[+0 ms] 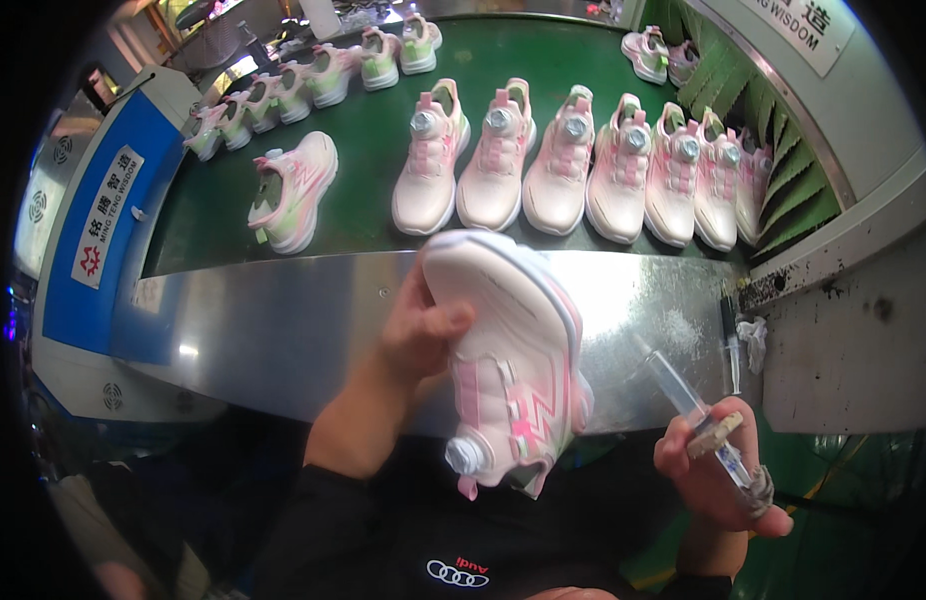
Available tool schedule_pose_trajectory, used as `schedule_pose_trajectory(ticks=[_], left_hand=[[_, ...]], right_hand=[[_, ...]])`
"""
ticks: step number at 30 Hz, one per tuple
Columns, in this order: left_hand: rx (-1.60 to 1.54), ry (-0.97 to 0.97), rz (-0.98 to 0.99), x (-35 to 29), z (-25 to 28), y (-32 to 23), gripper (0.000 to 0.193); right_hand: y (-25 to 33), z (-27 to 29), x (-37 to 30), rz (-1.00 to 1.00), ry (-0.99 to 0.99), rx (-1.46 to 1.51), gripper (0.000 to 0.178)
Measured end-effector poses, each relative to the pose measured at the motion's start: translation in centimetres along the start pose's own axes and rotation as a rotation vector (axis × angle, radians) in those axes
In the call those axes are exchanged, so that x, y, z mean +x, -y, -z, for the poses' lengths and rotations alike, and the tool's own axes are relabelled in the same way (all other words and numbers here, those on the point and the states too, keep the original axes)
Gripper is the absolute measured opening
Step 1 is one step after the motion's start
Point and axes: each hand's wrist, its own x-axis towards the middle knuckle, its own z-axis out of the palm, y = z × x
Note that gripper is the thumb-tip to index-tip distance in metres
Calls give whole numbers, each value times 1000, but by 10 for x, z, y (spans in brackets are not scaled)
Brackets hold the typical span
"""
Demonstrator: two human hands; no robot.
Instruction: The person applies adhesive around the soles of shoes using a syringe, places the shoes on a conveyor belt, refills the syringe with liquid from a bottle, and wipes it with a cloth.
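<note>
A pale pink and white sneaker (513, 340) hangs in front of me, its toe pointing away and its heel toward my body. My left hand (423, 325) grips it by the forefoot, thumb lying on the upper. A silvery dial sits near its collar. Over to the right, my right hand (718, 460) is closed around a clear plastic syringe (680, 388), whose tip points up and left, apart from the sneaker. A tan block-like piece sits around the syringe's barrel end, and greyish wrapping shows by the fingers.
A metal ledge (273, 310) runs before a green conveyor belt (363, 190). Several matching sneakers (498, 160) stand in a row there; a single sneaker (298, 190) lies left. A dark syringe (730, 345) and crumpled white tissue (753, 340) lie right, beside a machine opening with green flaps (798, 170).
</note>
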Motion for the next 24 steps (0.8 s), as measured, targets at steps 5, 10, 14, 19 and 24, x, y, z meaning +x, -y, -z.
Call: schedule_pose_trajectory(ticks=[5,10,14,19,24], left_hand=[[76,160,-72,-5,-1,0,73],[172,282,-136,-12,-2,-6,64],[152,332,-169,-13,-6,-3,64],[175,329,-170,-19,-12,-7,64],[108,314,-127,-21,-15,-10,64]], right_hand=[[5,-34,31,25,243,194,110],[1,-58,45,33,277,177,98],[-3,-63,48,33,291,129,98],[-3,-78,48,-33,154,64,83],[-2,-81,49,-43,123,54,83]])
